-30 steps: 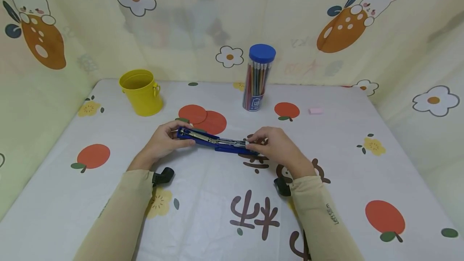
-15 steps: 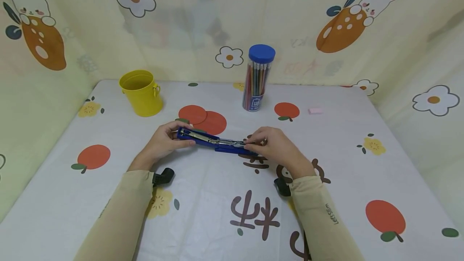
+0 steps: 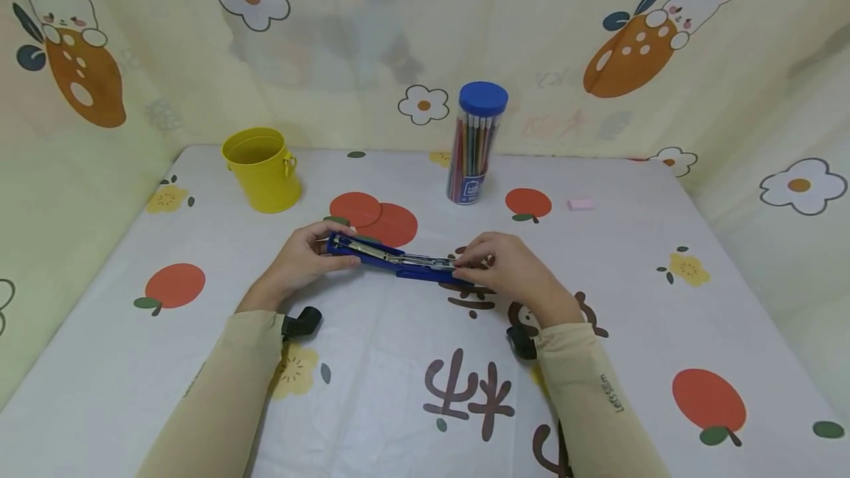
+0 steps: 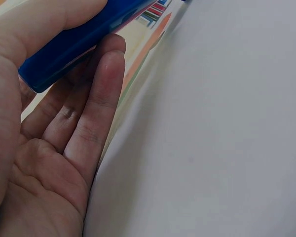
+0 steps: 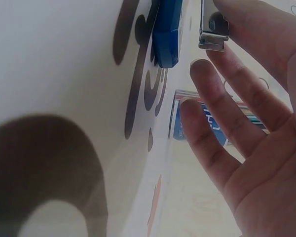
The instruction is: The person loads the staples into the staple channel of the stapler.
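A blue stapler (image 3: 425, 273) lies folded wide open over the tablecloth, its metal rail (image 3: 432, 262) exposed along the top. My left hand (image 3: 299, 264) grips its left end between thumb and fingers; the left wrist view shows the blue body (image 4: 69, 57) under the thumb. At the other end, my right hand (image 3: 514, 271) pinches the rail with thumb and forefinger. Seen from the right wrist, the shiny metal end (image 5: 213, 29) sits at those fingertips, apart from the blue base (image 5: 167, 37). The other right fingers are loosely extended.
A yellow bucket (image 3: 265, 175) stands at the back left. Behind the stapler is a clear tube of pencils (image 3: 471, 153) with a blue lid. A pink eraser (image 3: 581, 204) lies at the back right. Printed cloth covers the table (image 3: 372, 389) and hangs behind it.
My right fingertips have shifted very slightly left along the stapler's rail since a second ago. The left hand keeps its hold, and the head view has turned a little.
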Motion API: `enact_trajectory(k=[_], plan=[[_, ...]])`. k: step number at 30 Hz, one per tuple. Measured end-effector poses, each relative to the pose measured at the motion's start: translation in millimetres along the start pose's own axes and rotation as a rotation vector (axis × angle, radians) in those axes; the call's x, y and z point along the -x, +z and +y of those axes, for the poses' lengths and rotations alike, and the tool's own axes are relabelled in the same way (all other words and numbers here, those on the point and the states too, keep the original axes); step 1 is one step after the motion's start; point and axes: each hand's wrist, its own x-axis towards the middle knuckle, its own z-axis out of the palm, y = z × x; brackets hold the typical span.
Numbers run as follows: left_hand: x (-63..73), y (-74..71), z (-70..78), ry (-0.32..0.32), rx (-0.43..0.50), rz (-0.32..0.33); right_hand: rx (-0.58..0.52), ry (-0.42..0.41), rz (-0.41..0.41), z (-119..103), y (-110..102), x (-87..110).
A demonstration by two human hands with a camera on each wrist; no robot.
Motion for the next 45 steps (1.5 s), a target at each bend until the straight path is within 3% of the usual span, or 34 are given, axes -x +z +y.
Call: enact_trajectory(k=[8, 16, 24, 36, 45], plan=[[-3.3, 2.0, -0.8, 0.006, 0.002, -0.001, -0.037, -0.003, -0.026, -0.2, 0.2, -2.1], [-2.7, 1.1, -0.8, 0.000, 0.003, 0.001, -0.149, 0.079, -0.008, 7.7, 1.6, -1.5], [-1.9, -2.4, 1.0, 0.028, 0.025, -0.004, -0.255, 0.077, -0.022, 13.3, -0.1, -0.4], [-1.9, -1.5, -3.0, 0.034, 0.052, -0.007, -0.295, 0.090, -0.042, 18.5, -0.3, 0.3], [-1.2, -0.4, -1.3, 0.074, 0.071, -0.002, -0.314, 0.074, -0.037, 17.9, -0.2, 1.1]])
